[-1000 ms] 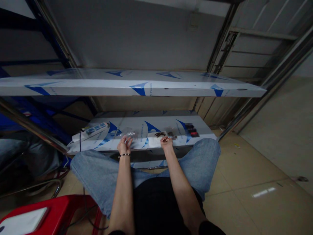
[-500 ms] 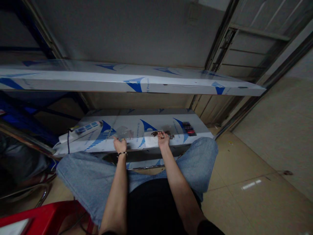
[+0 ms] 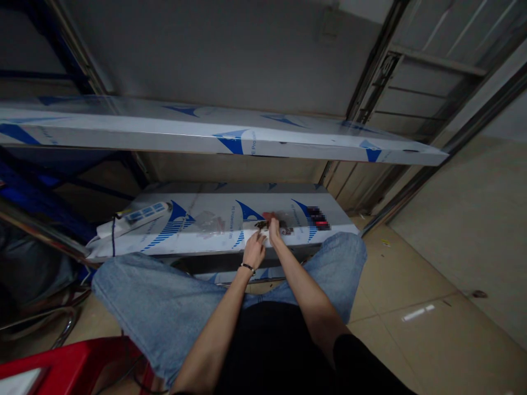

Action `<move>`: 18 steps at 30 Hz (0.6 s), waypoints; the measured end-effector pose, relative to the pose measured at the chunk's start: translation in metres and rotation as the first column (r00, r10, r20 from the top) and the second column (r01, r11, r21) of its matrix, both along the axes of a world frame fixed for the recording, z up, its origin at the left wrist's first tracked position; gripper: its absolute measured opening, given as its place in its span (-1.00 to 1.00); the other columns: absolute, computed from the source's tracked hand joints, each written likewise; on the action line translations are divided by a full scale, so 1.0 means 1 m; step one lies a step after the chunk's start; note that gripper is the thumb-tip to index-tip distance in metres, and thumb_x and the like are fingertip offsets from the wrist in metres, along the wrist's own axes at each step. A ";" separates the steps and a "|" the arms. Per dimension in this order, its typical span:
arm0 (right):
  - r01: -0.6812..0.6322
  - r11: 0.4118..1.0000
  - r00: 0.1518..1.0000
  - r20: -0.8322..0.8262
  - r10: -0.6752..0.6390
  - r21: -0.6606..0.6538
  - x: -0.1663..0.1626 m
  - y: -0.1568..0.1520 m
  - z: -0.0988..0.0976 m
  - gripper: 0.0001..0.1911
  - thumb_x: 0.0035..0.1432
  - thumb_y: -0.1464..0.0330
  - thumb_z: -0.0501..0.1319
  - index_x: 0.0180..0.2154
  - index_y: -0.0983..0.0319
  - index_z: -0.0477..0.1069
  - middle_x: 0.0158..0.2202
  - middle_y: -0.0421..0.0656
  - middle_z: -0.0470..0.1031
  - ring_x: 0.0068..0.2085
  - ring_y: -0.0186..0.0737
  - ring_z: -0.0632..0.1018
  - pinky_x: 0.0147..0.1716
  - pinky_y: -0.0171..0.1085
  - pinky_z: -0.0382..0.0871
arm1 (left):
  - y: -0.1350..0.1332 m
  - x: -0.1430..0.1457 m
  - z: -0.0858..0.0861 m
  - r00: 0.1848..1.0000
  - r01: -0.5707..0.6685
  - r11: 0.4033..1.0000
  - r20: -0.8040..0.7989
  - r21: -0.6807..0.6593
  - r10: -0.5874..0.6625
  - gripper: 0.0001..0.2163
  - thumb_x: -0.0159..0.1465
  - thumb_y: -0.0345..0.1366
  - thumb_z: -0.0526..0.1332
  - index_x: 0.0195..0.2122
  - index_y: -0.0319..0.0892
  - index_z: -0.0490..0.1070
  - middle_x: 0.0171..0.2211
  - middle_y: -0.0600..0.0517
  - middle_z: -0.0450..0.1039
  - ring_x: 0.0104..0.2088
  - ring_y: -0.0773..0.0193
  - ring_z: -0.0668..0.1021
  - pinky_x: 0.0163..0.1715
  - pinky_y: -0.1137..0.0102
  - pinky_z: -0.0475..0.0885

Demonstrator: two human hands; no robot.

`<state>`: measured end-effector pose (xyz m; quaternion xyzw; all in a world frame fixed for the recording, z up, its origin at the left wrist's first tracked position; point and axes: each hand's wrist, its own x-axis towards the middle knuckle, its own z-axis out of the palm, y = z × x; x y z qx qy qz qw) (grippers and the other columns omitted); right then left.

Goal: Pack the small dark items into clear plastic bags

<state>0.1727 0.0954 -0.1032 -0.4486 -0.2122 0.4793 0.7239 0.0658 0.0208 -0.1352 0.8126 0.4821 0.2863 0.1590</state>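
Over the front part of the lower shelf [image 3: 156,236], my two hands now work close together; half a second ago my left hand [image 3: 255,248] was well off to the left, just in front of a clear plastic bag [image 3: 211,223], and it has since come across to the white sheet [image 3: 248,232], its fingers pointing at the small brown pieces [image 3: 260,225]; whether those fingertips pinch anything I cannot tell. My right hand [image 3: 274,230] was palm up with a few pieces lying in it; it has now rolled onto its side, its palm towards the left, loosely cupped beside the heap, and I cannot tell whether any pieces remain inside. The heap lies at the sheet's far edge, just past my left fingertips; a second bag [image 3: 287,231], with dark pieces, lies just right of my right hand, the clear bag stays where it was, and the power strip [image 3: 134,220] keeps its place at the shelf's left end.
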 end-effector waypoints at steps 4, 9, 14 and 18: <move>-0.039 0.997 0.980 0.195 0.026 0.064 0.013 0.002 0.003 -0.84 0.12 0.52 0.17 -0.43 0.19 0.46 -0.39 -0.29 0.56 -0.21 -0.33 0.56 -0.20 -0.39 0.44 | 0.002 -0.006 -0.019 0.994 0.042 0.999 -0.099 -0.013 -0.044 -0.50 0.23 -0.50 0.10 0.23 -0.23 0.34 0.35 -0.26 0.20 0.36 -0.01 0.26 0.35 0.06 0.14; 0.137 0.985 0.890 0.424 -0.170 0.106 0.063 -0.006 -0.006 -0.64 -0.03 0.69 0.20 -0.27 0.19 0.55 -0.13 -0.19 0.58 0.03 -0.30 0.48 0.09 -0.33 0.33 | 0.003 -0.010 -0.023 0.976 0.021 0.999 -0.218 -0.032 -0.027 -0.49 0.29 -0.46 0.08 0.30 -0.30 0.25 0.37 -0.34 0.15 0.39 -0.07 0.21 0.35 0.05 0.14; 0.188 0.965 0.534 0.844 0.055 -0.182 0.102 -0.026 -0.029 -0.81 0.05 0.61 0.26 -0.34 0.25 0.56 -0.08 0.02 0.58 0.11 -0.15 0.46 0.14 -0.27 0.26 | 0.003 -0.007 -0.028 0.960 0.015 0.999 -0.280 -0.044 -0.027 -0.44 0.28 -0.46 0.10 0.33 -0.28 0.20 0.41 -0.31 0.07 0.44 -0.07 0.09 0.37 0.00 0.04; 0.201 0.942 0.445 0.882 0.156 -0.269 0.108 -0.029 -0.035 -0.82 0.13 0.56 0.23 -0.37 0.27 0.61 -0.11 0.08 0.61 0.07 -0.10 0.53 0.08 -0.29 0.26 | -0.001 -0.008 -0.018 0.967 -0.012 1.000 -0.253 -0.010 0.009 -0.38 0.23 -0.49 0.12 0.36 -0.25 0.16 0.43 -0.28 0.03 0.45 -0.04 0.05 0.38 0.02 0.01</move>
